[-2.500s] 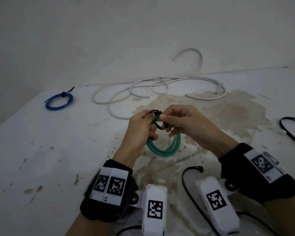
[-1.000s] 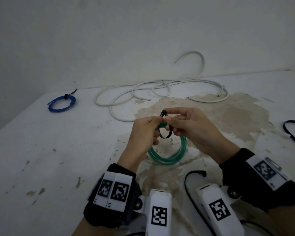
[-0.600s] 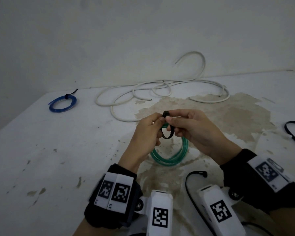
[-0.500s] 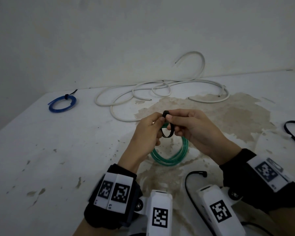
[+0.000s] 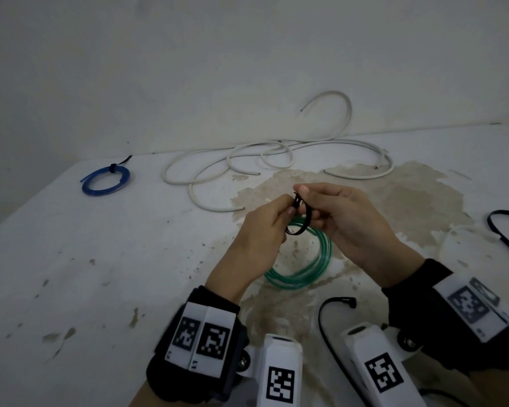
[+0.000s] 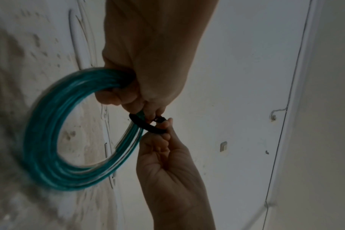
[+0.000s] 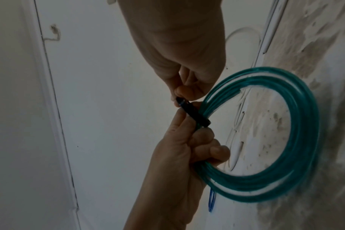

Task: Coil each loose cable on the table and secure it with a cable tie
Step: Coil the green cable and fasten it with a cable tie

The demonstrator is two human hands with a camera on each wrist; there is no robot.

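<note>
A coiled green cable hangs from my left hand just above the stained table. The left fingers curl round the bundle in the left wrist view. A black cable tie forms a loose loop round the coil's top. My right hand pinches the tie near its head between thumb and forefinger. In the left wrist view the right hand comes from below and holds the black loop. The tie's tail is hidden in the fingers.
A blue coil with a black tie on it lies at the far left. A loose white cable sprawls along the back by the wall. Spare black ties lie at the right edge and near my wrists.
Both hands have stayed together on the tie and coil, raised slightly. The right fingertips have shifted a little along the tie's head; the loop looks about the same size.
</note>
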